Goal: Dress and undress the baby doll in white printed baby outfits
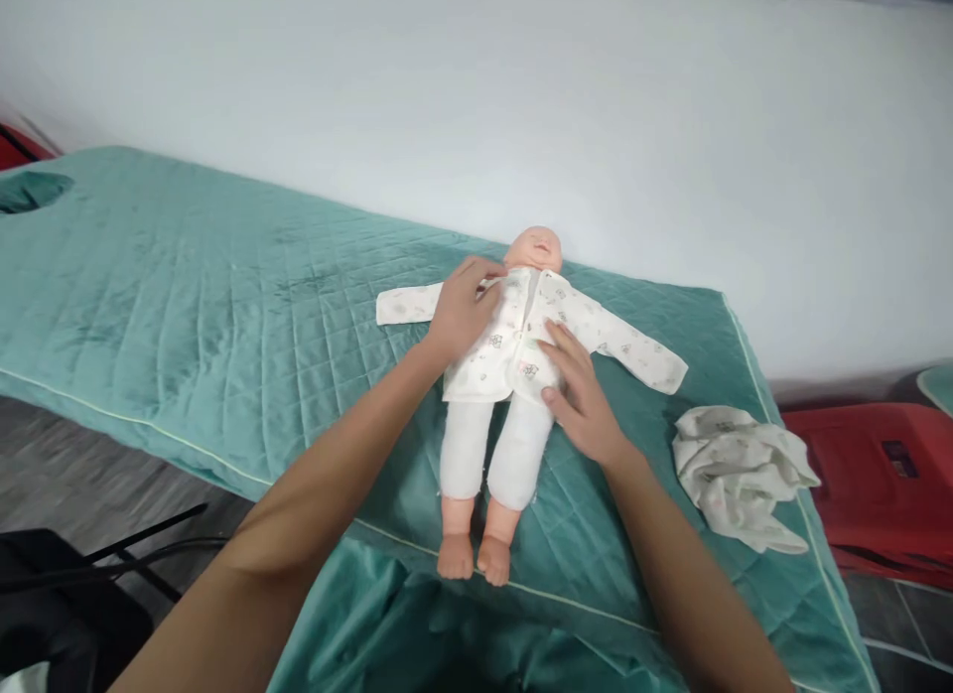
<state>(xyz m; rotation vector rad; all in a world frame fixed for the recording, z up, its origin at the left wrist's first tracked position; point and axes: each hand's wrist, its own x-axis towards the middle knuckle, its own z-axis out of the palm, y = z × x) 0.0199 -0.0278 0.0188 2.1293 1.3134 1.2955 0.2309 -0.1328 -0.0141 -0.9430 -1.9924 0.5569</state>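
A baby doll lies on its back, wearing a white printed jacket and white leggings. Its sleeves stretch out to both sides, and its bare feet point toward me. My left hand rests at the jacket's upper left, near the collar and shoulder, with bent fingers and a gap between thumb and forefinger. Lower down on the right front of the jacket, my right hand lies with fingers spread on the fabric. The jacket's front edges meet near the middle; part of the left sleeve's top is hidden behind my hand.
The doll is on a green quilted bed cover against a white wall. A crumpled white printed cloth lies at the right edge. Beyond it stands a red case. A black object with rods is at lower left.
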